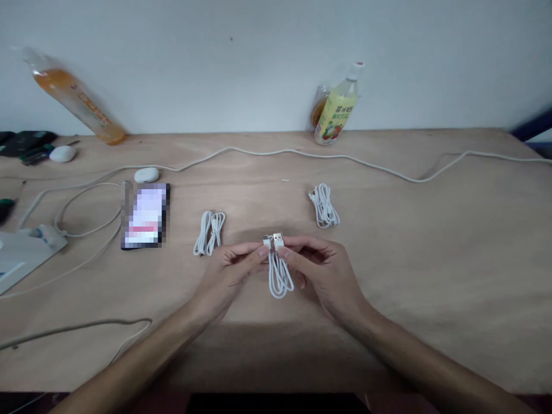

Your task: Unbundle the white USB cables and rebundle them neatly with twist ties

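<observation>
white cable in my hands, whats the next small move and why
Probably lay the white cable down on the table between the left bundle and the right bundle. The left hand and right hand pinch its two plugs together, its loops hang folded below, and both bundles lie folded much the same.

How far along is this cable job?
Looks done: a left bundle and a right bundle of white cable lie folded on the table. In hand: the third cable, looped, its two plugs pinched side by side by the left hand and right hand. To do: no tie shows around it, and a long cord lies unfolded across the table's back, though it may not belong.
</observation>
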Tool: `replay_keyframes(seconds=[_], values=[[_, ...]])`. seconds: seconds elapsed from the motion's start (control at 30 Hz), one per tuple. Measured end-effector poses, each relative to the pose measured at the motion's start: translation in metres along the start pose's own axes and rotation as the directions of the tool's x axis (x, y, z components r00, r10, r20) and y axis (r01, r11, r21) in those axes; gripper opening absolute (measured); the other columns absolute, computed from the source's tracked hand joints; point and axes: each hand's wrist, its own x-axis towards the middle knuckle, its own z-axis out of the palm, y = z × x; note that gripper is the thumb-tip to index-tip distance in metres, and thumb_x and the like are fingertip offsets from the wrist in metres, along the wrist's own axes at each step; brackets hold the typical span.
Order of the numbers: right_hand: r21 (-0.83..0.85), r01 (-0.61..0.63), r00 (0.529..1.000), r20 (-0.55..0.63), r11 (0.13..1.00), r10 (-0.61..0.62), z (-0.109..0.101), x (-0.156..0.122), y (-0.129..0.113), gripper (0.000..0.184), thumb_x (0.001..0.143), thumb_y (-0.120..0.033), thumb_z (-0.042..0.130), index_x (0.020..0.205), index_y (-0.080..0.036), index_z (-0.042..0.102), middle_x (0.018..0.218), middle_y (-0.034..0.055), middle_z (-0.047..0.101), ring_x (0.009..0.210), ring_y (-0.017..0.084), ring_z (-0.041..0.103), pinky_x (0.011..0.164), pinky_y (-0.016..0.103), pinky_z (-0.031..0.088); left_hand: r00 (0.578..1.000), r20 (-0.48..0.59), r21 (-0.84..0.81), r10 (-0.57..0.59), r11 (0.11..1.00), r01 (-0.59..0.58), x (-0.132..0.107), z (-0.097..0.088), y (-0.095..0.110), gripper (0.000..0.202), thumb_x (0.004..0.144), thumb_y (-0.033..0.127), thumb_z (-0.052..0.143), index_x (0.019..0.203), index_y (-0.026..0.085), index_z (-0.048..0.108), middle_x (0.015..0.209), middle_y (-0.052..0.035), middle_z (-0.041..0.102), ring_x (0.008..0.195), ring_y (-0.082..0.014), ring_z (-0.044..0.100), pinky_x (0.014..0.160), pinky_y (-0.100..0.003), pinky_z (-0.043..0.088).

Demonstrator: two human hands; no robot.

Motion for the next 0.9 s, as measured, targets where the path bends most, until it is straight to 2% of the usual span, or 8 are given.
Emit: replay_keyframes(seconds=[0.13,0.4,0.63,0.8,0.9], values=[[-0.007,-0.008,1.000,0.000,1.000,0.008,-0.0002,0.0000,0.0000,0.019,0.078,-0.043,0.093,0.090,-0.028,0.091,0.070,0.0009,0.075,0.050,0.010,0.047,0.044,0.025,0.039,1.000,-0.001,0.004,0.005,1.000,-0.005,-0.0001,0.0006,0.0003,0.027,0.091,0.041,0.087,0.107,0.020,0.090,0.117,-0.0107,0.087,0.117,-0.0315,0.078,0.118,-0.050,0.052],[0.001,-0.018,1.000,-0.007,1.000,0.018,-0.0004,0.0005,0.0014,0.019,0.077,-0.042,0.093,0.089,-0.028,0.091,0.072,0.0011,0.077,0.049,0.009,0.047,0.044,0.025,0.040,1.000,0.002,-0.035,-0.004,0.999,0.004,0.0000,0.0015,0.0012,0.027,0.089,0.042,0.089,0.105,0.020,0.091,0.113,-0.0113,0.087,0.112,-0.0311,0.079,0.108,-0.047,0.059],[-0.006,-0.021,1.000,-0.018,1.000,0.021,0.0002,-0.0006,0.0008,0.018,0.077,-0.042,0.093,0.088,-0.028,0.091,0.070,0.0009,0.076,0.048,0.009,0.047,0.045,0.024,0.039,1.000,0.006,-0.053,-0.012,0.999,0.012,0.0003,0.0017,0.0007,0.026,0.088,0.040,0.090,0.105,0.020,0.091,0.112,-0.0106,0.088,0.113,-0.0311,0.079,0.109,-0.047,0.058],[0.008,0.000,1.000,-0.025,1.000,0.000,0.0014,-0.0001,-0.0005,0.017,0.075,-0.040,0.094,0.087,-0.029,0.091,0.075,0.0029,0.079,0.057,0.012,0.058,0.047,0.023,0.043,1.000,0.013,-0.053,-0.008,0.999,0.008,0.0010,0.0016,0.0011,0.028,0.090,0.043,0.088,0.107,0.020,0.090,0.116,-0.0108,0.087,0.112,-0.0308,0.079,0.112,-0.049,0.056],[0.015,0.008,1.000,-0.009,1.000,-0.007,0.0015,0.0006,-0.0011,0.016,0.075,-0.040,0.093,0.086,-0.028,0.090,0.071,0.0016,0.078,0.052,0.010,0.054,0.045,0.022,0.041,1.000,0.021,-0.056,-0.005,0.998,0.006,0.0006,0.0022,0.0014,0.030,0.090,0.044,0.088,0.108,0.020,0.090,0.116,-0.0114,0.087,0.112,-0.0312,0.079,0.111,-0.049,0.056]])
